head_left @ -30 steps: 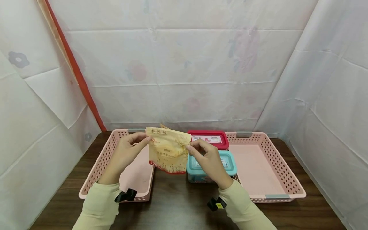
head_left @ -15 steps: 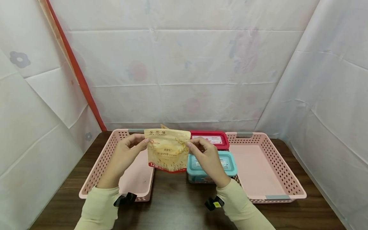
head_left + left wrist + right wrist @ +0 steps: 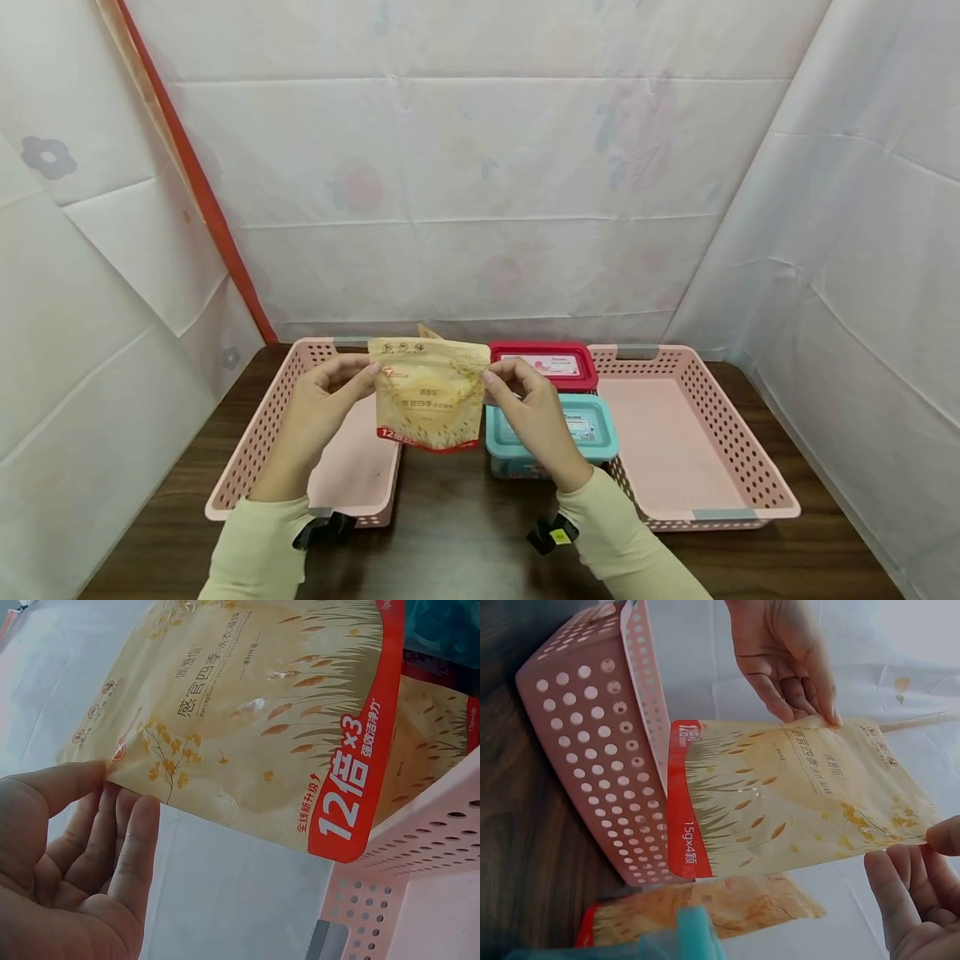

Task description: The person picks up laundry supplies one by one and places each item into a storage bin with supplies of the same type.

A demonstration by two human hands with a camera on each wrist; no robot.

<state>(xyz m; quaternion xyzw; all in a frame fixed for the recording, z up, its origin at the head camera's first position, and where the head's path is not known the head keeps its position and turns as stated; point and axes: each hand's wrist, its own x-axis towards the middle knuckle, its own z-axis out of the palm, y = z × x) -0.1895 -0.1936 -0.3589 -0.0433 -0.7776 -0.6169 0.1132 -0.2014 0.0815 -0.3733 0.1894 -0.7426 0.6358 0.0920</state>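
Observation:
A cream pouch [image 3: 429,398] with a red bottom band and printed laundry-pod lettering hangs between my two hands, its front toward the head camera. My left hand [image 3: 318,412] pinches its left edge near the top between thumb and fingers. On the opposite edge, my right hand [image 3: 536,417] pinches near the upper corner. In the left wrist view the pouch [image 3: 232,712] fills the upper part, held at a tilt. A second, similar pouch [image 3: 727,904] stands behind it in the right wrist view; in the head view only its tip [image 3: 429,332] shows.
A pink perforated basket [image 3: 240,450] stands on the left of the dark wooden table [image 3: 450,533], another pink basket [image 3: 750,450] on the right. Between them are a red-lidded box [image 3: 551,367] and a teal-lidded box [image 3: 603,425]. White sheeting [image 3: 480,167] encloses the table.
Both hands and the pouch have shifted slightly to the left. Compared with a second ago, the pouch is held flatter and its print faces the head camera more squarely.

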